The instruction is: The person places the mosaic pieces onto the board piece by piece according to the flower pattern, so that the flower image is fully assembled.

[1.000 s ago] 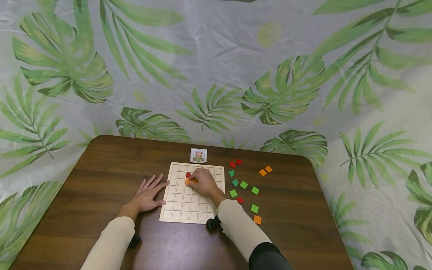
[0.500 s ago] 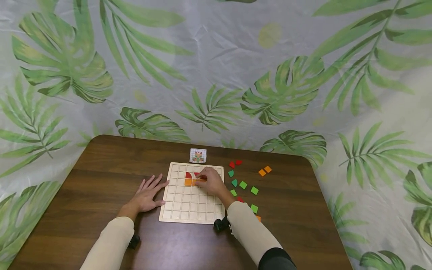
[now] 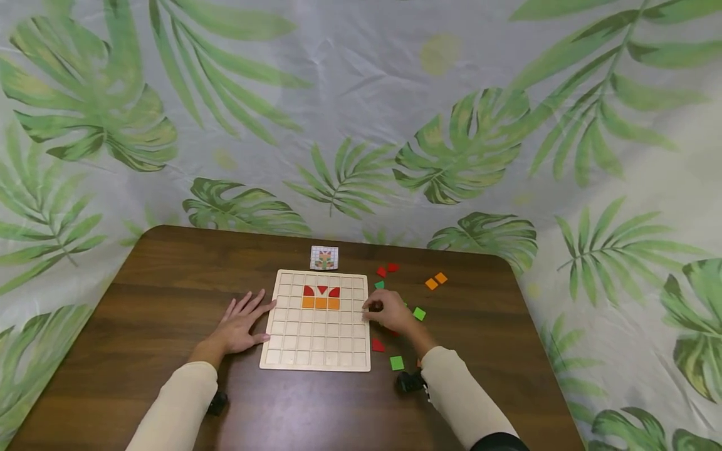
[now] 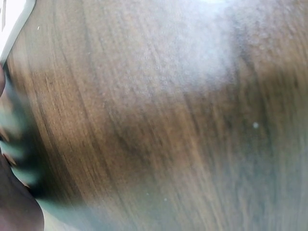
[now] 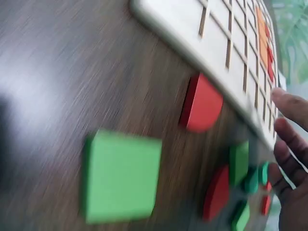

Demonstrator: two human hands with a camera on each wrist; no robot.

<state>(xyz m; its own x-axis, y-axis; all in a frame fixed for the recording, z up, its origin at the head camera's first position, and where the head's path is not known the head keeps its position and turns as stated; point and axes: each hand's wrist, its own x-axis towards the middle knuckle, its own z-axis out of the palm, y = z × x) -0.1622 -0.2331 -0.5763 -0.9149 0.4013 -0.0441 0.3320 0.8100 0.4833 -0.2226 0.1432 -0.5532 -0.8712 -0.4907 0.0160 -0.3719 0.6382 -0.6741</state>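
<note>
A leaf-printed cloth [image 3: 361, 113] rises beyond the table [image 3: 169, 282], whose far edge runs past 12 o'clock, with rounded corners towards 10 and between 2 and 3. Taking the board's middle as my clock centre, brown wood stretches wide at 6 and from 8 to 10, leaving room to move there.

The gridded board [image 3: 316, 338] lies flat before me, its raised rim marking its edges. My pale sleeves [image 3: 175, 407] reach in from 7 and 4 o'clock. My left hand [image 3: 239, 326] lies spread at 9, thumb and a fingertip at the board's edge, gripping nothing. My right hand [image 3: 393, 311] is at 3, by the right edge, fingers loosely bent with gaps between them; I see nothing held in it.

A small picture card [image 3: 324, 258] sits just outside the rim at 12. Near my right wrist, a black camera [image 3: 410, 381] crowds a green square [image 3: 397, 363] at 4. Three orange squares [image 3: 321, 304] fill a row on the board, with red pieces [image 3: 322, 290] directly above. Two loose orange squares [image 3: 431, 284] lie between 2 and 3; smaller red and teal pieces cluster at 2. A rounded red piece [image 5: 204, 106] sits just beside the rim towards 4.
</note>
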